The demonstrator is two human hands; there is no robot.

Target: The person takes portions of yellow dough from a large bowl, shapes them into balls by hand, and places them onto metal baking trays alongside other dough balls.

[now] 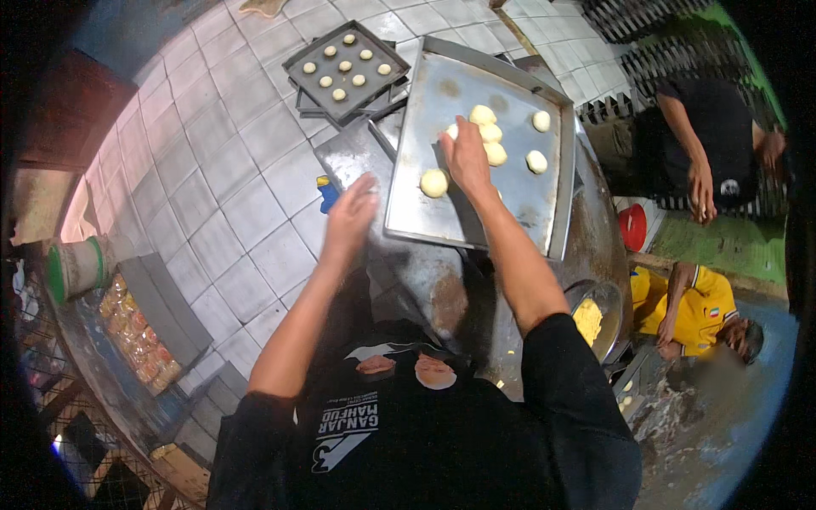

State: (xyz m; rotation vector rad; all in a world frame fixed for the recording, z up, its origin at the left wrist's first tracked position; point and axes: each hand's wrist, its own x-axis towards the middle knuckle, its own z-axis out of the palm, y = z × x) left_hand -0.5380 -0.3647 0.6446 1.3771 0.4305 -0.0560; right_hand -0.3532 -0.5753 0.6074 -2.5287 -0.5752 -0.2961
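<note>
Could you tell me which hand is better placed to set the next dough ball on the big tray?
The right hand, probably: it is already over the large tray among the dough balls. The left hand is off its near-left edge, fingers open.

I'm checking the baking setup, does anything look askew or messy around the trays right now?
The large metal tray sits skewed, overhanging the table edge by the right hand. Its dough balls are bunched unevenly near one end, unlike the neat rows on the small dark tray. The left hand hovers open beside it.
</note>
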